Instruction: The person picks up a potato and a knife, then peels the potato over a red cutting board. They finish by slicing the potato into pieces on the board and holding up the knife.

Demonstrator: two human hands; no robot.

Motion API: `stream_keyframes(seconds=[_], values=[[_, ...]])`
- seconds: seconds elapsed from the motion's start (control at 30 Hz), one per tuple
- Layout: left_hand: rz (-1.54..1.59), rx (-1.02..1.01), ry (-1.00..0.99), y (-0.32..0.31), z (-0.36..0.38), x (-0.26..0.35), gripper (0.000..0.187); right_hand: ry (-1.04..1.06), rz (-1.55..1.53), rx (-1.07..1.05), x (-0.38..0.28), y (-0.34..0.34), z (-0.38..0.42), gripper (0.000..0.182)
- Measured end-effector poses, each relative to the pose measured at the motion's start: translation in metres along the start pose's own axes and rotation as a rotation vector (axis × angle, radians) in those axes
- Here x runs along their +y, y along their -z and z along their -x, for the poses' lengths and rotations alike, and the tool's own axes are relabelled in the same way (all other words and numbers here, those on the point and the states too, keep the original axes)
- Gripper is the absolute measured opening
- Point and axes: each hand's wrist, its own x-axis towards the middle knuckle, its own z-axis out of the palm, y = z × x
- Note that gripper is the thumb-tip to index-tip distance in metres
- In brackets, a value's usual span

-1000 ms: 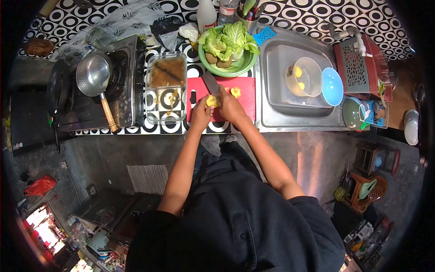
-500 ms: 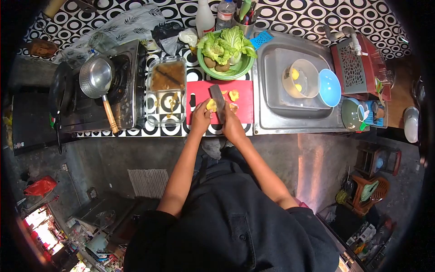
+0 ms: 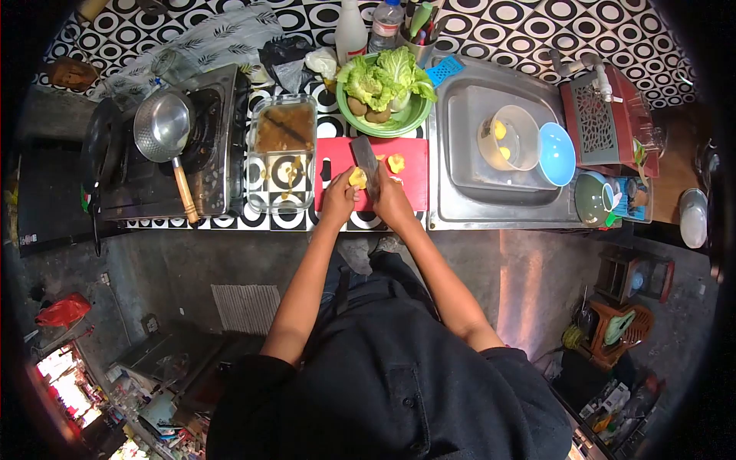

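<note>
Over a red cutting board (image 3: 412,181), my left hand (image 3: 340,199) grips a yellow piece (image 3: 358,179) of food between its fingers. My right hand (image 3: 392,204) is wrapped round the handle of a knife, whose wide dark blade (image 3: 363,156) points away from me, just right of the yellow piece. Another yellow piece (image 3: 395,162) lies on the board to the right of the blade. Part of the board is hidden under my hands. Behind the board stands a green bowl (image 3: 384,131) with leafy lettuce (image 3: 398,75) and brown round items (image 3: 377,116).
At the left, a steel pan (image 3: 162,126) rests on the stove (image 3: 212,172). A glass dish (image 3: 282,201) with brown liquid is left of the board. The sink (image 3: 491,202) at the right holds a clear container (image 3: 525,136) with yellow pieces and a blue bowl (image 3: 557,154).
The knife blade has tilted slightly to the left. My hands stay close together around the yellow piece, and the camera view has shifted a little.
</note>
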Motion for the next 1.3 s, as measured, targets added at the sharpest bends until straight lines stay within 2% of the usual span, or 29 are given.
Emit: stream_keyframes(seconds=[0.1, 0.2, 0.4, 0.7, 0.8, 0.9, 0.97, 1.0, 1.03, 1.1, 1.2, 1.23, 1.3], values=[[-0.017, 0.013, -0.026, -0.001, 0.0, -0.007, 0.048, -0.036, -0.05, -0.004, -0.007, 0.0, -0.009, 0.075], [0.041, 0.038, -0.043, -0.004, -0.001, -0.014, 0.047, 0.058, 0.045, 0.004, -0.008, 0.003, -0.012, 0.073], [-0.028, 0.029, 0.001, -0.003, -0.001, -0.006, 0.048, -0.016, 0.015, -0.019, -0.007, 0.0, -0.021, 0.067], [-0.065, 0.034, 0.004, -0.002, 0.001, -0.003, 0.05, 0.033, 0.079, -0.019, -0.002, -0.004, -0.032, 0.07], [-0.109, 0.038, -0.065, -0.002, -0.001, -0.01, 0.05, 0.027, 0.076, -0.031, -0.004, -0.001, -0.031, 0.071], [-0.169, 0.067, -0.094, -0.006, -0.005, -0.023, 0.049, 0.031, -0.052, -0.048, 0.006, 0.002, -0.028, 0.072], [-0.186, 0.074, -0.067, -0.009, -0.007, -0.026, 0.047, 0.245, -0.06, 0.098, 0.036, -0.016, -0.027, 0.071], [-0.089, 0.052, -0.027, -0.008, -0.008, -0.021, 0.045, 0.354, -0.064, 0.172, 0.034, -0.016, -0.025, 0.07], [0.007, 0.034, 0.015, -0.007, -0.008, -0.016, 0.043, 0.229, -0.169, 0.101, 0.033, -0.014, -0.022, 0.068], [0.4, -0.051, 0.139, -0.003, -0.006, -0.004, 0.039, -0.024, -0.38, -0.045, 0.025, -0.004, -0.013, 0.065], [0.736, -0.079, 0.276, 0.007, 0.003, 0.005, 0.038, -0.071, -0.362, -0.12, 0.006, 0.011, -0.001, 0.062], [0.857, -0.08, 0.314, 0.01, 0.009, 0.008, 0.04, -0.015, -0.307, -0.116, 0.008, 0.009, 0.003, 0.063], [0.824, -0.051, 0.307, 0.006, 0.012, 0.001, 0.045, 0.103, -0.193, -0.107, 0.013, 0.004, 0.007, 0.064]])
